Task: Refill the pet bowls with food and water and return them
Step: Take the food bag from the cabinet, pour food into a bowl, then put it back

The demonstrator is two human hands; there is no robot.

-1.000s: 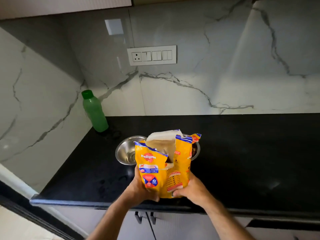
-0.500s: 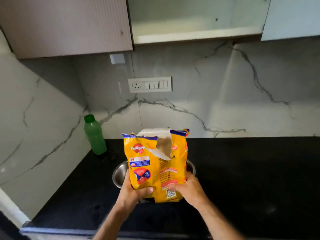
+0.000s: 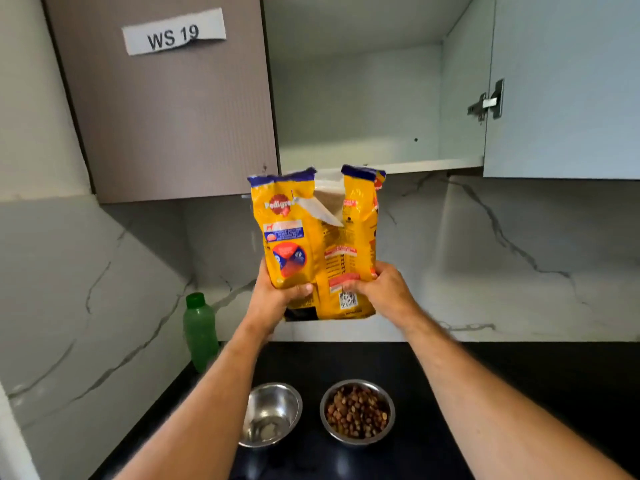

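A glossy yellow plastic food bag (image 3: 313,244) is seen above a polished black countertop (image 3: 540,375). On that countertop, two shiny steel bowls (image 3: 358,412) and a translucent green plastic bottle (image 3: 200,332) are seen. Behind the countertop, smooth veined marble wall (image 3: 485,258) is shown.

Kibble-filled steel bowl (image 3: 357,412), empty bowl (image 3: 270,414) beside

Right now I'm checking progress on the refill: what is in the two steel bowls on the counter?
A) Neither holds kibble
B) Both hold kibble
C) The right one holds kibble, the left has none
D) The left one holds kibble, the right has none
C: the right bowl is full of brown kibble, while the left bowl shows bare steel inside.
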